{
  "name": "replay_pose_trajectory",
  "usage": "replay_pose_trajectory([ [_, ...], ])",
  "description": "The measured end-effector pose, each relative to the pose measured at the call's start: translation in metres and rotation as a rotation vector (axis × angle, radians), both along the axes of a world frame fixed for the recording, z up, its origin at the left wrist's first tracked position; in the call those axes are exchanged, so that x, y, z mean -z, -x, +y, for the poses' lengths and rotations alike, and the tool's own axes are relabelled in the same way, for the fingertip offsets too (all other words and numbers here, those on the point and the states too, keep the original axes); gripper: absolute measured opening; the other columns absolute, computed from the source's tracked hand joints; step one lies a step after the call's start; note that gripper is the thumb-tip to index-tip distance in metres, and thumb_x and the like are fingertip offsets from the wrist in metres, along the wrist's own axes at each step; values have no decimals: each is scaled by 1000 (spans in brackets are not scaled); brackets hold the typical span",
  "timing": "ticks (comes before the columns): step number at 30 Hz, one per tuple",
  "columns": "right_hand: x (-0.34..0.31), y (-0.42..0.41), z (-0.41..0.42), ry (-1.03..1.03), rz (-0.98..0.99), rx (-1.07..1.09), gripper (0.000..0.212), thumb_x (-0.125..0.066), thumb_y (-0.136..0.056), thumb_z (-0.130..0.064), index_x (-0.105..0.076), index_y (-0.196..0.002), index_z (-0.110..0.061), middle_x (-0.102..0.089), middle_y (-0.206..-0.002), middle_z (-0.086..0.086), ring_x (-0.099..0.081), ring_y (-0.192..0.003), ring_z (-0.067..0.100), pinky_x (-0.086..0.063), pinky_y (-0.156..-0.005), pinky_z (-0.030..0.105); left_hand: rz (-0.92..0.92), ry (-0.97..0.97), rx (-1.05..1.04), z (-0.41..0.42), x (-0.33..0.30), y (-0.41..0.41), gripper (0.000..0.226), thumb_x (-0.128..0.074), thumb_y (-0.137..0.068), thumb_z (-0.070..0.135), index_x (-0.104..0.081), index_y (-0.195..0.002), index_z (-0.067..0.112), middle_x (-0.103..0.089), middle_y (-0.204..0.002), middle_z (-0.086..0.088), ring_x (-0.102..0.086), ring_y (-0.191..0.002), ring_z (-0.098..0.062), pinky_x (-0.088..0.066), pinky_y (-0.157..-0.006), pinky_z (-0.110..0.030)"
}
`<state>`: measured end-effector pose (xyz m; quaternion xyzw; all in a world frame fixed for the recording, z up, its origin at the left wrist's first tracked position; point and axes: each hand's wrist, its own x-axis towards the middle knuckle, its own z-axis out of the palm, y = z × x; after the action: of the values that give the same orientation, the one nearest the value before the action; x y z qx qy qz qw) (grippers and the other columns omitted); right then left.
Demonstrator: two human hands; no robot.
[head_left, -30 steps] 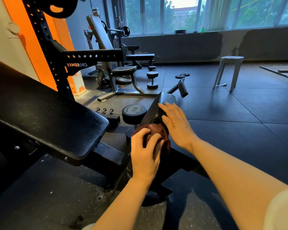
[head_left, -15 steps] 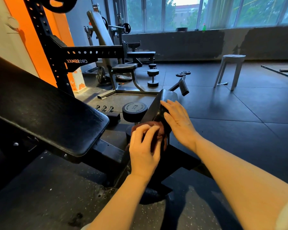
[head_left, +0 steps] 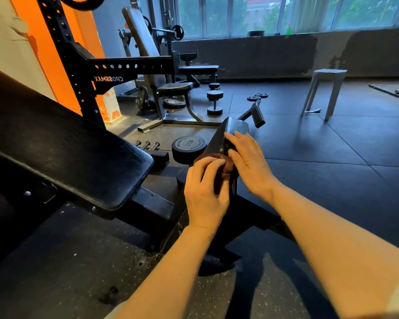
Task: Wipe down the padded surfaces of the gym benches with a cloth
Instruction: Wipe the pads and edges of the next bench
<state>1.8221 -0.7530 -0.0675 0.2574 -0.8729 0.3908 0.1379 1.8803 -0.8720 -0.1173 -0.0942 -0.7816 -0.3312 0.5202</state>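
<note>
- The wiping is under way on a small tilted pad (head_left: pixel 219 139) at the foot end of the near bench; it stands steeply, almost edge-on to us, its face turned left.
- The left hand (head_left: pixel 205 192) has its fingers curled round a bunched, reddish-brown cloth (head_left: pixel 225 168) and presses it against the lower part of that pad's face.
- The right hand (head_left: pixel 249 164) lies with fingers nearly straight along the pad's back edge, touching it and bracing it; it grasps nothing.
- My guess is that the upper part of this face is yet to be covered, so the next move calls for drawing the cloth up the slope while the right hand steadies the pad from behind.
- After that, I judge, the long back pad (head_left: pixel 62 146) to the left would want its turn; it is well clear of both hands.
- That long pad is black, with a fine pebbled grain like vinyl, softly rounded corners and a dull sheen along its edge.
- The cloth looks soft and crumpled, with no clear fold showing.
- The bench frame (head_left: pixel 152 203) beneath is square black steel tube with bolts showing.
- A round dumbbell (head_left: pixel 189 148) marked 27.5 sits on the floor just left of the small pad.
- The floor (head_left: pixel 332 180) is dark rubber tile, speckled in the near part.
- Farther back stand a black perforated rack (head_left: pixel 90 72), another inclined bench (head_left: pixel 143 35) with worn grey padding, and a pale stool (head_left: pixel 325 90).
</note>
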Motion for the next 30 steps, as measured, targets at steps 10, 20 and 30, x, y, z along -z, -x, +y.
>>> replay_pose_trajectory([
  [10,-5,-5,0,-19,-56,-8,46,-33,-105,-30,-27,-150,-30,-18,-160,-3,0,-149,16,-6,-121,43,-161,-144,-67,4,35,-30,31,-67,-73,11,-67,-103,16,-57,-105,6,-59,-95,-19,-52,-80,-41],
  [20,-1,10,1,6,-6,7,44,-33,-105,-27,-32,-149,-27,-24,-158,1,-7,-148,22,-10,-121,45,-36,-74,-52,12,-2,2,34,-69,-74,5,-68,-108,5,-63,-109,-7,-60,-97,-25,-51,-86,-34],
  [30,-1,-4,1,-24,3,5,46,-34,-104,-31,-29,-150,-28,-19,-159,-1,-4,-149,20,-10,-119,54,-145,-153,-38,-3,28,-23,31,-69,-74,7,-68,-105,11,-59,-104,-1,-60,-95,-19,-53,-80,-38],
])
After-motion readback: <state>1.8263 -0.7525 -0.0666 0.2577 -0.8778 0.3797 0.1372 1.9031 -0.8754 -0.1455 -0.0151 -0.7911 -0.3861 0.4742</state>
